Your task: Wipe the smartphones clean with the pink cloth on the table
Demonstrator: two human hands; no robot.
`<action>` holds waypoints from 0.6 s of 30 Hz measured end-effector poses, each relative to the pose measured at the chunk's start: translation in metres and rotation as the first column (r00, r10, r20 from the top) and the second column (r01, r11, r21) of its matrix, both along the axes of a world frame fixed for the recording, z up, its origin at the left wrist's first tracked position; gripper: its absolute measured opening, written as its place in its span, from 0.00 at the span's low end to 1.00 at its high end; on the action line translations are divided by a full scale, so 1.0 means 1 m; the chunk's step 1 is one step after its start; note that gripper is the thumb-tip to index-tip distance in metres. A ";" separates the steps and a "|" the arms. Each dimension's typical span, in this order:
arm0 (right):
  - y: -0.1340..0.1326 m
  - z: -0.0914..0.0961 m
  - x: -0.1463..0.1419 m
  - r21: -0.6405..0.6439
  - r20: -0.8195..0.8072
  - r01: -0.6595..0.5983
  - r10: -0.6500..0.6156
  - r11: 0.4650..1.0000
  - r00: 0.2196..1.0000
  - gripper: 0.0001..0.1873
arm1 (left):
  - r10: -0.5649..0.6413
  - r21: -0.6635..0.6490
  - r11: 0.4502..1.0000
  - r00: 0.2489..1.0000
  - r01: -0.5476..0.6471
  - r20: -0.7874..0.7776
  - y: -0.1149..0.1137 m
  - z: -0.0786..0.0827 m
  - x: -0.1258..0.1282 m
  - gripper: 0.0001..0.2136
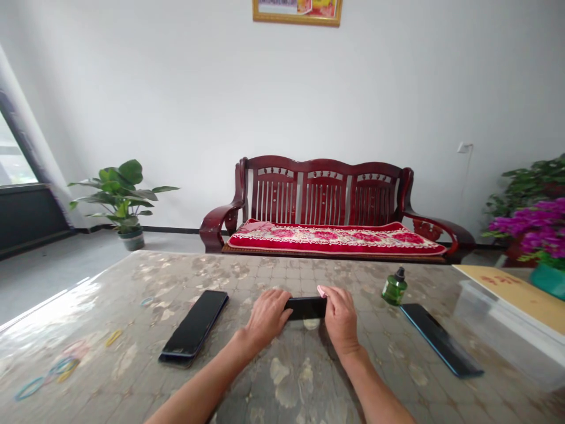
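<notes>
A dark phone (306, 308) is held sideways just above the patterned tabletop, one end in each hand. Its left end sits between the thumb and fingers of my left hand (270, 313). My right hand (341, 315) grips the opposite end, and a small pink bit of cloth (322, 291) pokes out at its fingertips. To the left lies a second black phone (195, 325), screen up. Over on the right, a phone with a blue edge (441, 340) rests near a small green bottle (394, 287) with a black cap.
Several coloured rubber bands (62, 366) lie at the left of the table (286, 377). A clear plastic box (503, 330) and a tan folder (521, 294) occupy the right side, beside purple flowers (536, 227). Beyond the table stand a wooden bench (324, 191) and a potted plant (131, 238).
</notes>
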State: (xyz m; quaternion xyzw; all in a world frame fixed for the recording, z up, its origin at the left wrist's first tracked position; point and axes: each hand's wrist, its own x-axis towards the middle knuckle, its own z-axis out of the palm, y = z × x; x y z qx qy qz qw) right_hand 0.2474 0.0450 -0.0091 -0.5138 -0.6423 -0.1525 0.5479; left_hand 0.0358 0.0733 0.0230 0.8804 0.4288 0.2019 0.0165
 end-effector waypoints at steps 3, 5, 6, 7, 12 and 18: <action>0.001 -0.002 0.000 0.003 -0.031 -0.009 0.009 1.000 0.999 0.17 | 0.010 -0.001 1.000 0.992 -0.010 -0.124 -0.004 0.011 0.017 0.05; 0.001 -0.003 0.000 -0.001 -0.052 -0.018 0.018 1.000 0.998 0.17 | 0.016 -0.025 1.000 0.989 -0.019 -0.146 -0.005 0.017 0.031 0.04; 0.001 -0.004 0.001 -0.003 -0.062 -0.024 0.024 1.000 0.998 0.17 | 0.016 -0.039 0.999 0.990 -0.022 -0.142 -0.005 0.019 0.039 0.03; 0.001 -0.004 0.001 -0.005 -0.069 -0.032 0.031 0.999 0.997 0.17 | 0.014 -0.046 0.999 0.990 -0.020 -0.139 -0.005 0.021 0.047 0.03; 0.001 -0.008 0.004 -0.021 -0.112 -0.074 0.072 0.997 0.991 0.16 | 0.012 -0.076 0.997 0.992 -0.021 -0.123 -0.004 0.023 0.079 0.04; 0.003 -0.005 0.003 0.029 -0.183 -0.075 0.079 0.997 0.980 0.16 | 0.049 -0.058 0.997 0.995 -0.054 -0.091 -0.006 0.026 0.077 0.04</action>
